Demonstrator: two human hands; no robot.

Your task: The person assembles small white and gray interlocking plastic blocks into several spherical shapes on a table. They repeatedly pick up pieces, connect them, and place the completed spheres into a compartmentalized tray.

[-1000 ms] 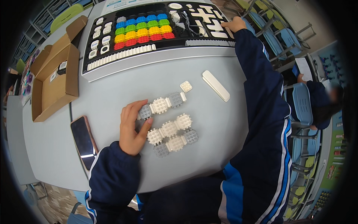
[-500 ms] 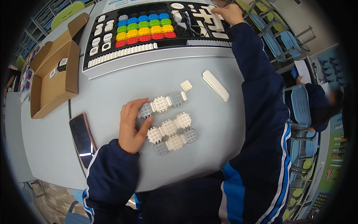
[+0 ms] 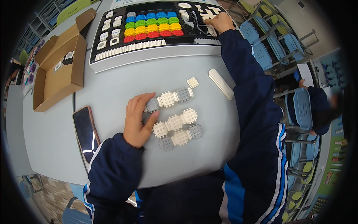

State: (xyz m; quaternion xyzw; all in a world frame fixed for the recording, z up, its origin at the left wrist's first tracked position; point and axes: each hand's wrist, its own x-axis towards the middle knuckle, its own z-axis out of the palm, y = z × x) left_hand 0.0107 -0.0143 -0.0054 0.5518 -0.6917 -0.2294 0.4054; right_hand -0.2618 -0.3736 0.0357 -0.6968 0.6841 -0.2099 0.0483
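Head view's up. Left hand (image 3: 138, 121)?

On the worktop (image 3: 216, 130), left end of the far row (image 3: 167, 100). Grip is pinching the grey end block (image 3: 152, 105): thumb near side, fingers far side.

Rest of that row?

White block in the middle, second grey block (image 3: 183, 94) at the right end, white connectors between. Small square plate (image 3: 192, 82), white, just off that right end.

Other rows?

Two, closer to the wearer. Middle row (image 3: 175, 122): three white blocks. Near row (image 3: 181, 137): grey, white, grey. They lie close alongside; can't tell if they touch.

Right hand (image 3: 220, 23)?

Arm reaching out, hand over the right side of the kit tray (image 3: 149, 58), at the white parts (image 3: 208, 15). Fingers bent; can't tell if that grip is pinching anything.

Tray contents?

Coloured blocks (image 3: 152, 28) mid-tray, far to near: blue, green, yellow, red. White strips (image 3: 130, 50) along the front.

Anything else?

White bar (image 3: 221, 84) by the right sleeve (image 3: 246, 63). Phone (image 3: 85, 130) left of the left hand, open cardboard box (image 3: 74, 71) beyond it.
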